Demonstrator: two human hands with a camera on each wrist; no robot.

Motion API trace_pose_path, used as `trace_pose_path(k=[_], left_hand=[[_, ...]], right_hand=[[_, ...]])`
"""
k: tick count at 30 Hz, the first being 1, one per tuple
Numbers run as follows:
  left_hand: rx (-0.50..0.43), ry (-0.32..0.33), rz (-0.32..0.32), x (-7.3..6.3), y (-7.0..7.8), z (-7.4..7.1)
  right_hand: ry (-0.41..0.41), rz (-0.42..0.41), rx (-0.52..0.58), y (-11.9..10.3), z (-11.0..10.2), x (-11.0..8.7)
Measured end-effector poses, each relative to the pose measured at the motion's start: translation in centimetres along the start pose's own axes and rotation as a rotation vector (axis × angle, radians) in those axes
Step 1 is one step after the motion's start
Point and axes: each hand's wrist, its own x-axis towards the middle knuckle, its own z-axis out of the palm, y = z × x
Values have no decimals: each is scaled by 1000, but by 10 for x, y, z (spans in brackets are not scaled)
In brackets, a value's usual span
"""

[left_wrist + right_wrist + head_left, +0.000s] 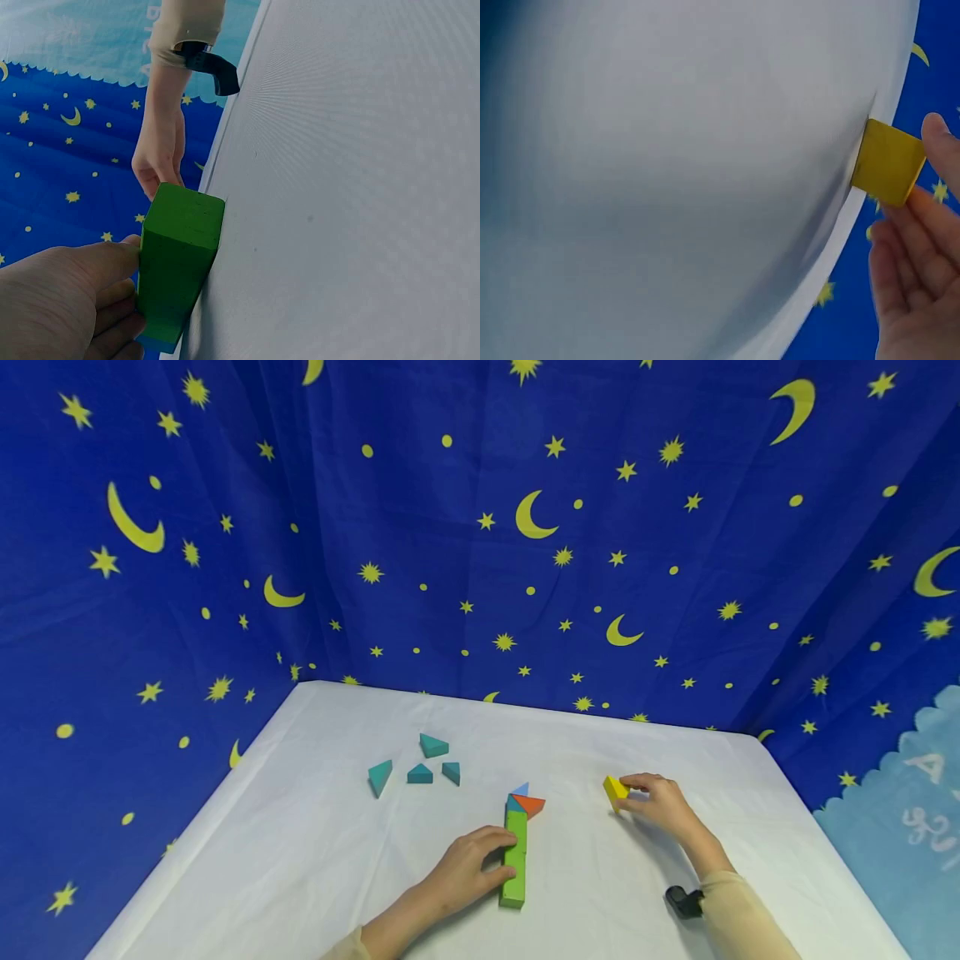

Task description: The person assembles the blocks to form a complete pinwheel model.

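Two green blocks (514,868) lie end to end in a line on the white table. My left hand (461,870) is at their left side, thumb and fingertips touching that side; in the left wrist view the near green block (180,232) stands beside the thumb. Beyond the far green end are a blue triangular block (514,804), an orange-red triangular block (531,806) and a light blue triangular block (521,789). Off to the right, my right hand (663,810) pinches a yellow triangular block (616,792) between thumb and fingers. A square face of it shows in the right wrist view.
Several teal triangular blocks (420,774) are scattered at the back left of the white table (300,827). A dark blue curtain (420,527) with yellow stars and moons surrounds its back and sides. A black device (684,902) is at the right wrist.
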Motion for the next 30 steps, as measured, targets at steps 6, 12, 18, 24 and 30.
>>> trace_pose_path(k=[6,12,18,24,30], left_hand=[[22,29,48,0,-2,0],[-9,9,19,1,-2,2],[-1,11,15,0,-1,1],[-2,23,45,-1,-2,1],[-16,24,48,0,-3,1]], right_hand=[[40,23,-20,-10,8,2],[86,-26,5,-9,-3,0],[-29,-57,-1,-2,-10,4],[-73,-109,-9,-1,-3,6],[-84,-99,-17,-6,2,8]])
